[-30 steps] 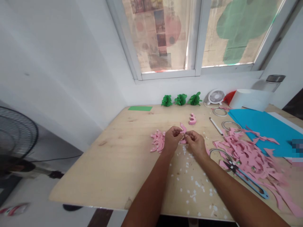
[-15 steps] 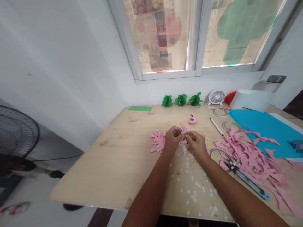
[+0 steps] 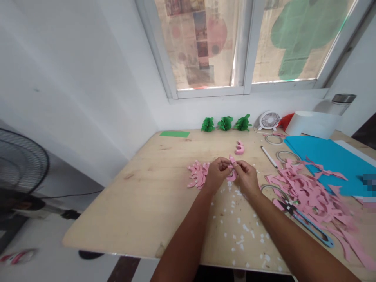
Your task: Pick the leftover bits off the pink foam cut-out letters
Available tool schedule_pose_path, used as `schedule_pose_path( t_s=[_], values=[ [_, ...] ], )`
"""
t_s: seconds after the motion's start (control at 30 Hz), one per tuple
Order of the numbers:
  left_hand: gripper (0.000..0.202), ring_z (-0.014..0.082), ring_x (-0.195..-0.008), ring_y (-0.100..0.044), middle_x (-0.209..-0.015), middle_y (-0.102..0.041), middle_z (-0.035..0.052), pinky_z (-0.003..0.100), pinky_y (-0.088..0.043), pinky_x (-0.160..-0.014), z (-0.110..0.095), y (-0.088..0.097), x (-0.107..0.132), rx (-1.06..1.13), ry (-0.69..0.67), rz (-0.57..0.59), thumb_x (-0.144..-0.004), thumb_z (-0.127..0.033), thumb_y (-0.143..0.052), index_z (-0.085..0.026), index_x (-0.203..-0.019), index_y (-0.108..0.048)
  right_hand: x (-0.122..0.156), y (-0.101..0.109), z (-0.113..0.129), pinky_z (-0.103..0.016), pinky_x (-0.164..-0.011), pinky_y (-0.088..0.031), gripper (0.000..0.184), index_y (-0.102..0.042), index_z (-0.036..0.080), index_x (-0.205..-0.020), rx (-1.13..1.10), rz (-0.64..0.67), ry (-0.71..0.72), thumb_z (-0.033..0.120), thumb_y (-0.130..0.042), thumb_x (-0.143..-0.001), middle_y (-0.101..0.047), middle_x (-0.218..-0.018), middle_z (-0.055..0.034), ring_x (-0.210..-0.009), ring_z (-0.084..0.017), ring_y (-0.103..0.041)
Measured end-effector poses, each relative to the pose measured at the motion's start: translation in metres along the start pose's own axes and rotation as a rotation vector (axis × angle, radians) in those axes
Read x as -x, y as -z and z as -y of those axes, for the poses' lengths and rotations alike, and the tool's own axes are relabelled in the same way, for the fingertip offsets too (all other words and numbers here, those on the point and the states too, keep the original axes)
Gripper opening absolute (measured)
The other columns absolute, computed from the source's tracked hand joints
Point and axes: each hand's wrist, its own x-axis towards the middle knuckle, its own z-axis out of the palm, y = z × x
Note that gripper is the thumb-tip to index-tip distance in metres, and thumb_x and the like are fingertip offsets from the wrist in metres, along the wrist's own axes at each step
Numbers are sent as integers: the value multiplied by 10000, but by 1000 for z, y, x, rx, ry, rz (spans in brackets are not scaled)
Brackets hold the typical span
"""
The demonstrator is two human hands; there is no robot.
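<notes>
Left hand [image 3: 217, 175] and right hand [image 3: 246, 178] both pinching a pink cutout [image 3: 232, 175] | step: working it between fingertips | pink pile [image 3: 198, 175] just beside, on bench [image 3: 117, 207]

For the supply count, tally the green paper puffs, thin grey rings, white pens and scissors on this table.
Green paper puffs: 3
Thin grey rings: 2
White pens: 1
Scissors: 1
Total: 7
</notes>
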Motion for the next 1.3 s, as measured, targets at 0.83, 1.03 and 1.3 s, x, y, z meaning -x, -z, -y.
schedule_pose_path(
  t_s=[0.83, 1.03, 1.3],
  values=[
    [347, 81, -596, -530, -661, -583, -17, 207, -413, -591, -11, 8, -1, 64, 42, -22, -598, -197, -700, -145, -933, -623, 2, -2, 6, -235, -480, -370, 201, -632, 174, -683, -223, 31, -186, 370, -671, -657, -571, -550, 31, -478, -110, -475],
    [396, 89, -604, -527, -654, -563, -10, 217, -407, -598, -15, 18, 0, 150, 125, 138, -595, -216, -732, -149, -975, -643, 5, -3, 15, -238, -478, -371, 200, -620, 172, -659, -319, 140, -254, 346, -708, -618, -573, -535, 27, -469, -111, -477],
    [308, 90, -586, -543, -626, -568, -6, 225, -427, -610, -21, 17, 3, 179, 126, 141, -563, -243, -765, -141, -833, -658, 10, -3, 24, -230, -444, -360, 194, -606, 168, -618, -304, 221, -291, 343, -690, -626, -579, -535, 18, -454, -110, -473]
  ],
)
